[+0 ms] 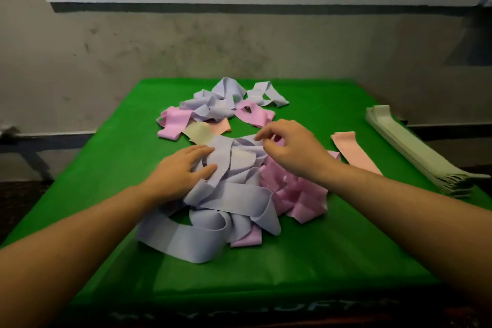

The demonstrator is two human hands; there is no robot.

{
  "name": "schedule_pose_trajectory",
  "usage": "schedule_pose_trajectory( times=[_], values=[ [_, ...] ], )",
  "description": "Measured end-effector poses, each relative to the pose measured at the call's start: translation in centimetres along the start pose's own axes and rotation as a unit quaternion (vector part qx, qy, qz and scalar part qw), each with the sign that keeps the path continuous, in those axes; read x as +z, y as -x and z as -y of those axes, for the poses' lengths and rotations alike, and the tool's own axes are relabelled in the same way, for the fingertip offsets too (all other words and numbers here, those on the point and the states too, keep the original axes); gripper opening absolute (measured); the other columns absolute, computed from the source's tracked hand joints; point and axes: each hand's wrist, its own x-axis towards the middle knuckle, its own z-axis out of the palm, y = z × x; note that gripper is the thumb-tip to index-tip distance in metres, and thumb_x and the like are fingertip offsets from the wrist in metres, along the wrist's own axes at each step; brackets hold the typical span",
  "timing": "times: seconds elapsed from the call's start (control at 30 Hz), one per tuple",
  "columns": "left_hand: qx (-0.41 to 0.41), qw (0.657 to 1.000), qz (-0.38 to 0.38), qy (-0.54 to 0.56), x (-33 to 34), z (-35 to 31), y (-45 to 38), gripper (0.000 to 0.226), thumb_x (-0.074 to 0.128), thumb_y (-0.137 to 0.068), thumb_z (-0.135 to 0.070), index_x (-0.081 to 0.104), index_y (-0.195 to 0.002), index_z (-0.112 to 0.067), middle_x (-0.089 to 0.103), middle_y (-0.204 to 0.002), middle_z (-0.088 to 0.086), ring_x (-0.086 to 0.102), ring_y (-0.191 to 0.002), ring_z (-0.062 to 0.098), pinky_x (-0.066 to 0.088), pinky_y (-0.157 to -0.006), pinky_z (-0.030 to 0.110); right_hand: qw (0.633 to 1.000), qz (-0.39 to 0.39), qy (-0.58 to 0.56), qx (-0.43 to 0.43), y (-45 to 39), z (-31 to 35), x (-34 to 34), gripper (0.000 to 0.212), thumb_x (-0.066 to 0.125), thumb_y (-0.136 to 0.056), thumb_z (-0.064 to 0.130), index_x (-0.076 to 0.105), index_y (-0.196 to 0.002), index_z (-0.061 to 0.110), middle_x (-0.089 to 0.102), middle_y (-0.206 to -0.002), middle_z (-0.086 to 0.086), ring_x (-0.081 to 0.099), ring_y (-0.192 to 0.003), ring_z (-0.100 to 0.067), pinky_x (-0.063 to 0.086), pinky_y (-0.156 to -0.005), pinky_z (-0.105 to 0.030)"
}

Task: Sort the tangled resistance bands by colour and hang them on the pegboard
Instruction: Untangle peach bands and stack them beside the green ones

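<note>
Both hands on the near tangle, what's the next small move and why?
Probably lift the lavender band clear while the left hand presses the near pile flat: the right hand hovers, curled, over its top loop, and pink bands lie tangled underneath.

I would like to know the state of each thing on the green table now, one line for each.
Near pile of bands: tangled, lilac and pink mixed.
Far pile of bands: tangled, unsorted.
Peach band: lying flat, alone.
Pale green bands: stacked neatly at the table's right edge.
Left hand: resting flat on a lilac band.
Right hand: fingers curled above the pile; grip unclear.
</note>
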Motion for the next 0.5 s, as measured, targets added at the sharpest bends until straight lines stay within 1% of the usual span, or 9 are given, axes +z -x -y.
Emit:
schedule_pose_trajectory(
  times=[0.03,0.1,0.2,0.27,0.3,0.4,0.47,0.5],
  values=[
    [0.01,1.0,-0.012,-0.003,0.4,0.2,0.0,0.058,0.048,-0.09,-0.061,0.05,-0.14,-0.033,0.046,-0.149,-0.01,0.043,-0.133,0.013,0.033,-0.112,0.034,1.0,0.008,0.008,0.0,-1.2,0.3,0.7,0.019,0.057,-0.091,0.017,0.074,-0.1,0.021,0.064,-0.094,0.014,0.056,-0.088,-0.007,0.044,-0.076,-0.024],
    [0.009,0.999,-0.033,0.008,1.1,0.4,0.0,0.065,0.039,-0.084,-0.068,0.054,-0.137,-0.032,0.051,-0.144,-0.011,0.046,-0.129,0.013,0.034,-0.108,0.034,0.999,0.026,0.022,0.0,-3.5,0.8,2.2,0.021,0.057,-0.091,0.018,0.074,-0.103,0.021,0.064,-0.097,0.013,0.056,-0.089,-0.006,0.046,-0.08,-0.028],
    [0.01,0.998,-0.063,0.017,2.4,1.0,0.0,0.07,0.027,-0.081,-0.074,0.055,-0.133,-0.037,0.053,-0.138,-0.014,0.045,-0.127,0.012,0.032,-0.106,0.037,0.998,0.038,0.041,-0.001,-6.8,0.9,4.7,0.023,0.057,-0.089,0.017,0.073,-0.105,0.022,0.063,-0.098,0.01,0.051,-0.085,-0.003,0.043,-0.08,-0.026],
    [0.011,0.997,-0.071,0.025,2.7,1.2,-0.1,0.067,0.025,-0.082,-0.073,0.056,-0.131,-0.039,0.053,-0.135,-0.016,0.044,-0.126,0.011,0.03,-0.106,0.038,0.997,0.054,0.059,0.004,-8.7,0.5,6.4,0.024,0.057,-0.088,0.017,0.073,-0.106,0.021,0.067,-0.107,0.003,0.056,-0.095,-0.01,0.044,-0.087,-0.028],
    [0.011,0.996,-0.075,0.039,2.8,1.3,-0.1,0.065,0.025,-0.083,-0.072,0.056,-0.13,-0.04,0.054,-0.133,-0.016,0.045,-0.124,0.011,0.031,-0.106,0.038,0.995,0.066,0.071,0.007,-9.5,0.3,7.1,0.026,0.056,-0.089,0.016,0.073,-0.108,0.02,0.068,-0.112,0.0,0.058,-0.102,-0.014,0.043,-0.089,-0.026],
    [0.008,0.991,-0.098,0.091,3.0,1.7,-0.3,0.059,0.028,-0.086,-0.068,0.06,-0.126,-0.04,0.054,-0.13,-0.019,0.047,-0.119,0.007,0.032,-0.105,0.04,0.991,0.09,0.097,0.008,-11.6,-0.4,9.2,0.035,0.051,-0.09,0.011,0.067,-0.12,0.019,0.063,-0.126,-0.004,0.055,-0.118,-0.021,0.04,-0.098,-0.029],
    [0.006,0.988,-0.108,0.106,3.2,1.8,-0.3,0.057,0.028,-0.085,-0.067,0.061,-0.125,-0.041,0.051,-0.132,-0.021,0.046,-0.118,0.004,0.029,-0.102,0.034,0.99,0.105,0.091,0.009,-12.8,-0.9,10.4,0.037,0.048,-0.093,0.011,0.063,-0.126,0.018,0.063,-0.13,-0.004,0.056,-0.12,-0.023,0.042,-0.096,-0.03],
    [0.007,0.988,-0.109,0.106,3.3,1.8,-0.3,0.057,0.029,-0.084,-0.066,0.06,-0.125,-0.043,0.05,-0.133,-0.021,0.045,-0.118,0.003,0.027,-0.1,0.03,0.989,0.113,0.09,0.012,-13.2,-1.5,11.1,0.035,0.047,-0.095,0.016,0.062,-0.127,0.018,0.064,-0.129,-0.005,0.057,-0.118,-0.024,0.044,-0.093,-0.031]
  ],
)
